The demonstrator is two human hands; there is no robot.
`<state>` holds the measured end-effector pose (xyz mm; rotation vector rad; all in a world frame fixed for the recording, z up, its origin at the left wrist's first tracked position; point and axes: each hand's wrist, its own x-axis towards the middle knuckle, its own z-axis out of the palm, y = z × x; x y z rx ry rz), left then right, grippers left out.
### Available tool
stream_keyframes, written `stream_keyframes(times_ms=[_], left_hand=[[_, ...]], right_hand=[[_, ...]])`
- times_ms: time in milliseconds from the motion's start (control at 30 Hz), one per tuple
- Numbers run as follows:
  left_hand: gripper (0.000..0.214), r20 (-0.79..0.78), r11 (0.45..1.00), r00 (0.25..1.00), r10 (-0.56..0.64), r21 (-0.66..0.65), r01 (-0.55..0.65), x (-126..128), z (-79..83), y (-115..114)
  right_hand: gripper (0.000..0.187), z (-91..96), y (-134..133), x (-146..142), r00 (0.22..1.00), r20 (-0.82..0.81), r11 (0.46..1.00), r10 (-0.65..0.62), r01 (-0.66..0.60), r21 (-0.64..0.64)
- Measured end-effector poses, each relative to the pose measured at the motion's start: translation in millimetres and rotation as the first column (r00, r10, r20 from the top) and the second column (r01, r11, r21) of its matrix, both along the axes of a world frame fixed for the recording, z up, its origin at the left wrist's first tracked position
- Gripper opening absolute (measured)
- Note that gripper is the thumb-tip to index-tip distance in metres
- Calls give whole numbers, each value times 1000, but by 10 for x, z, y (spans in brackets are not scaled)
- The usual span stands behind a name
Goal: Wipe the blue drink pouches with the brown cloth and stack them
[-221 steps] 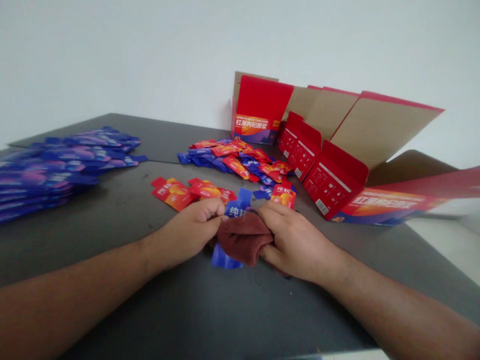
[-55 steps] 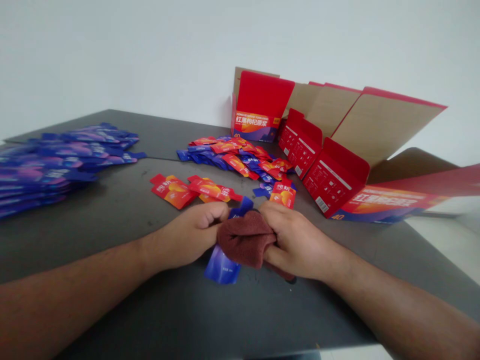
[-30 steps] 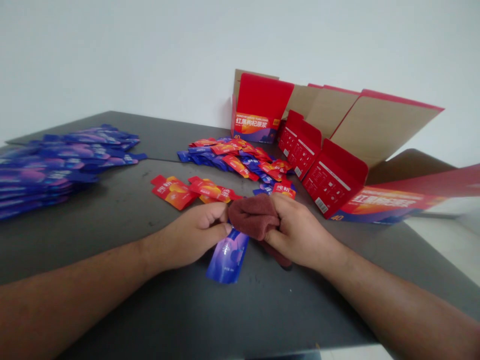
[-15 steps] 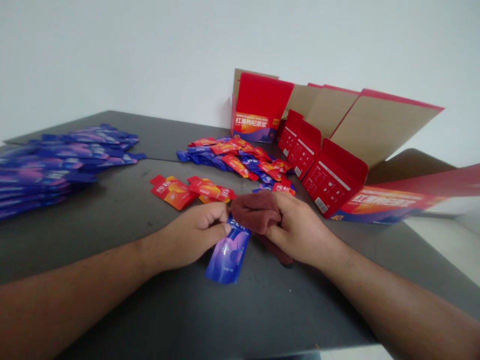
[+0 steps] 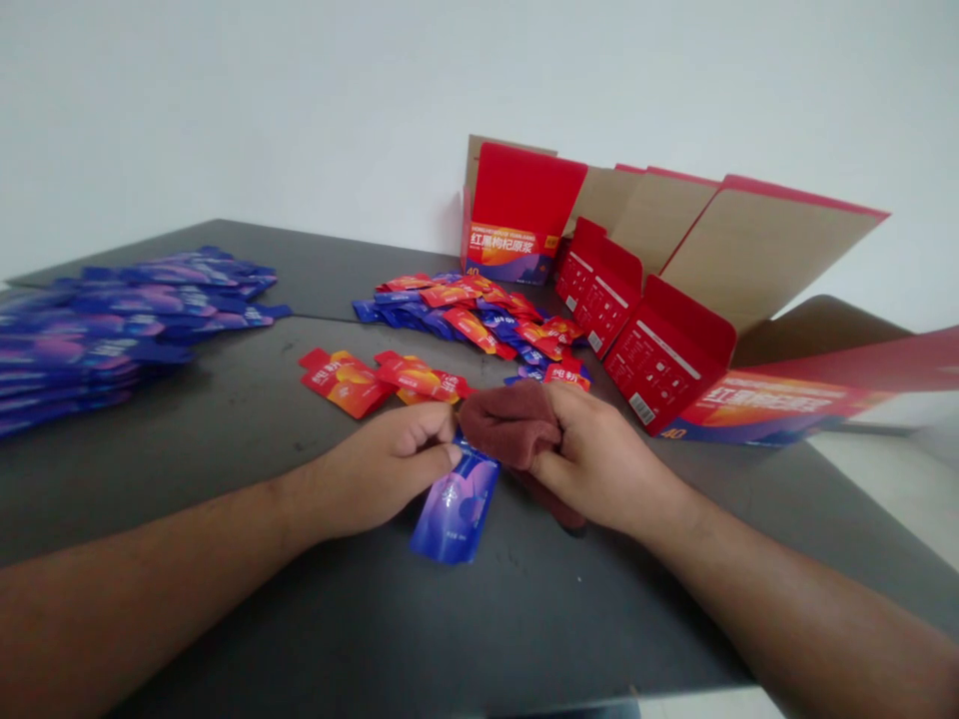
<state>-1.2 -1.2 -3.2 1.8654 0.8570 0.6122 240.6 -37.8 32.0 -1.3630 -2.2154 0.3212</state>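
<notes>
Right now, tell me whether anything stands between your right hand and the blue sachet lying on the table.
Yes: the reddish-brown cloth is bunched in your right hand, between those fingers and the top of the blue sachet. Nothing else visible stands in the way.

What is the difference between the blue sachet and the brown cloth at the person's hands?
The blue sachet is flat, glossy and printed; the brown cloth is soft, plain and bunched. The left hand pinches the sachet's top, while the right hand grips the cloth. Both sit between the hands, touching each other.
</notes>
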Motion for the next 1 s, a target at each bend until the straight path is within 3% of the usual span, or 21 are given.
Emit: stream_keyframes(times_ms=[100, 267, 333, 467, 600, 667, 867, 933, 1000], left_hand=[[20, -3, 1000, 1000, 8, -16, -8, 3, -2, -4], [27, 12, 997, 998, 64, -34, -64, 6, 20, -9], [30, -4, 996, 996, 85, -7, -85, 4, 26, -9], [24, 5, 998, 999, 39, -41, -38, 3, 25, -14], [24, -25, 999, 999, 29, 34, -28, -2, 3, -16], [23, -11, 1000, 1000, 24, 10, -23, -3, -4, -13], [27, -5, 987, 987, 159, -22, -159, 12, 46, -6], [25, 4, 986, 988, 152, -64, -152, 17, 60, -10], [26, 10, 981, 990, 143, -136, -140, 15, 45, -16]], right_hand=[[15, 4, 5, -4, 1000, -2, 1000, 2, -2, -18], [18, -11, -80, -47, 966, 54, 966, 255, -251, -68], [18, -15, -96, -53, 954, 65, 955, 291, -286, -78], [15, -1, -32, -18, 995, 30, 996, 93, -92, -16], [7, 2, 42, 16, 998, -24, 998, -61, 61, -3], [10, -13, 21, -2, 999, -27, 1000, -25, 25, -2], [18, -56, -168, -138, 954, 81, 956, 288, -283, -75], [18, -57, -171, -137, 958, 102, 963, 268, -264, -53], [16, -49, -119, -95, 982, 79, 985, 169, -171, 10]])
